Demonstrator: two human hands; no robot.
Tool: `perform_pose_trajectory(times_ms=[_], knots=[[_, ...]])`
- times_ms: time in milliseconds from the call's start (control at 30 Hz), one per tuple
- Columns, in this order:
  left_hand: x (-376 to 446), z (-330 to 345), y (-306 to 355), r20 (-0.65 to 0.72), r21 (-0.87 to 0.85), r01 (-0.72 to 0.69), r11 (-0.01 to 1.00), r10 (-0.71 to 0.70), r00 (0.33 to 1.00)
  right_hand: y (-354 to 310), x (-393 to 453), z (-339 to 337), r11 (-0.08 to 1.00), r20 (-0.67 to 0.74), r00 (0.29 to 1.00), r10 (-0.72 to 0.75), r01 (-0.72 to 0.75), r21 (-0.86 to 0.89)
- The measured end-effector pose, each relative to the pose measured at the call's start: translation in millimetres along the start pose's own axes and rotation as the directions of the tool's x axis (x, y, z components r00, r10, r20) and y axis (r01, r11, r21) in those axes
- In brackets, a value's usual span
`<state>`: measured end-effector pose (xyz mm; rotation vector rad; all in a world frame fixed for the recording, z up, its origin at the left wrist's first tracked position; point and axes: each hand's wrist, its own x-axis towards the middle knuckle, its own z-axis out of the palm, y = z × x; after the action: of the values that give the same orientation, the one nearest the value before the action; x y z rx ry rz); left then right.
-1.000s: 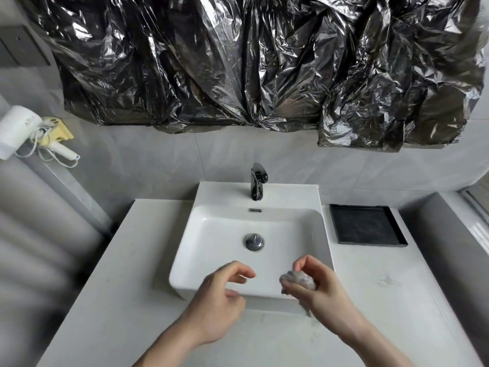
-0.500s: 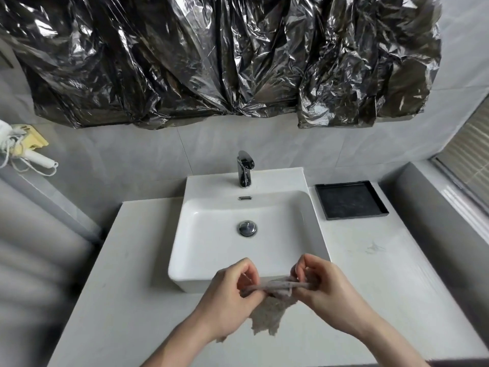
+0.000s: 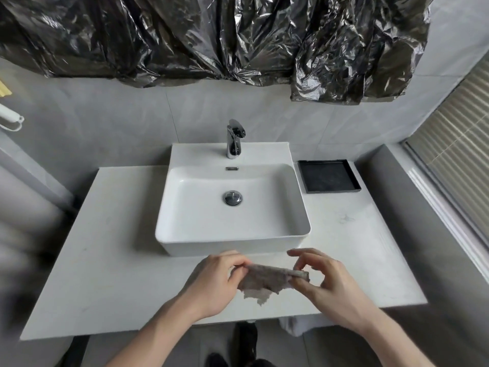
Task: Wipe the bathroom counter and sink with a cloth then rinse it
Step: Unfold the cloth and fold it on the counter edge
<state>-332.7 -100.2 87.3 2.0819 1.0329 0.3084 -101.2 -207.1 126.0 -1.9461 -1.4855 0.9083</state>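
Cloth [image 3: 267, 280] stretched between both hands at six o'clock, above the tabletop [image 3: 111, 260] front edge, just short of the sink [image 3: 232, 237]. Left hand [image 3: 214, 282] grip pinched on one end, right hand [image 3: 322, 282] grip pinched on the other. Best to open flat, fold into a pad, then start wiping from nine o'clock.

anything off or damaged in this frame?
Two things. Crumpled black plastic sheeting hangs over the wall above the faucet, hiding whatever is behind it. The grey cloth pinched between the left hand and right hand has a ragged, torn-looking lower edge. Nothing spilled.
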Motion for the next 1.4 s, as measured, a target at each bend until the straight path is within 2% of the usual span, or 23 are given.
perform_pose_trajectory(times_ms=[100, 167, 300, 400, 467, 567, 667, 767, 867, 967, 1100, 1200, 1300, 1400], knots=[[1, 13, 5, -0.131, 0.008, -0.018, 1.000, 0.019, 0.991, 5, -8, -12, 1.000, 0.009, 1.000, 0.001, -0.001, -0.021], [3, 17, 12, -0.160, 0.011, -0.040, 0.999, 0.041, 0.986, 9, -12, -21, 1.000, 0.041, 0.999, 0.003, -0.004, 0.014], [9, 23, 29, -0.065, -0.010, -0.010, 1.000, 0.009, 0.998, 23, -9, -35, 0.976, 0.006, 0.999, 0.042, -0.043, 0.214], [14, 39, 45, 0.024, 0.131, 0.001, 0.991, -0.004, 1.000, 25, 2, -40, 0.958, -0.017, 1.000, -0.011, 0.016, 0.285], [21, 56, 62, -0.038, 0.154, -0.006, 0.988, 0.012, 0.999, 27, 11, -47, 0.958, -0.013, 0.998, -0.055, 0.056, 0.283], [42, 88, 88, -0.235, 0.033, 0.016, 0.999, -0.008, 0.972, 37, 22, -67, 0.950, 0.014, 0.999, -0.053, 0.046, 0.309], [69, 120, 113, -0.267, -0.172, 0.077, 0.982, -0.122, 0.956, 54, 29, -96, 0.938, 0.054, 0.996, -0.073, 0.050, 0.342], [94, 147, 125, -0.279, -0.253, 0.104, 0.962, -0.176, 0.944, 84, 43, -126, 0.956, 0.080, 0.995, -0.057, 0.031, 0.291], [113, 157, 127, -0.357, -0.272, 0.159, 0.949, -0.253, 0.899, 123, 59, -156, 0.989, 0.059, 0.996, -0.067, 0.058, 0.139], [132, 152, 132, -0.399, -0.219, 0.170, 0.961, -0.247, 0.883, 155, 73, -182, 0.997, 0.074, 0.995, -0.071, 0.071, 0.006], [144, 141, 141, -0.321, -0.107, 0.137, 0.985, -0.165, 0.933, 176, 82, -202, 0.995, 0.102, 0.991, -0.085, 0.090, -0.051], [134, 145, 132, -0.231, -0.021, 0.175, 0.984, -0.175, 0.957, 188, 80, -203, 0.997, 0.147, 0.987, -0.067, 0.072, -0.029], [116, 161, 112, -0.202, 0.134, 0.174, 0.976, -0.145, 0.969, 215, 72, -186, 0.996, 0.167, 0.985, -0.047, 0.060, -0.071], [97, 193, 91, -0.107, 0.189, 0.189, 0.964, -0.171, 0.979, 259, 62, -158, 0.984, 0.216, 0.975, -0.056, 0.091, -0.156]])
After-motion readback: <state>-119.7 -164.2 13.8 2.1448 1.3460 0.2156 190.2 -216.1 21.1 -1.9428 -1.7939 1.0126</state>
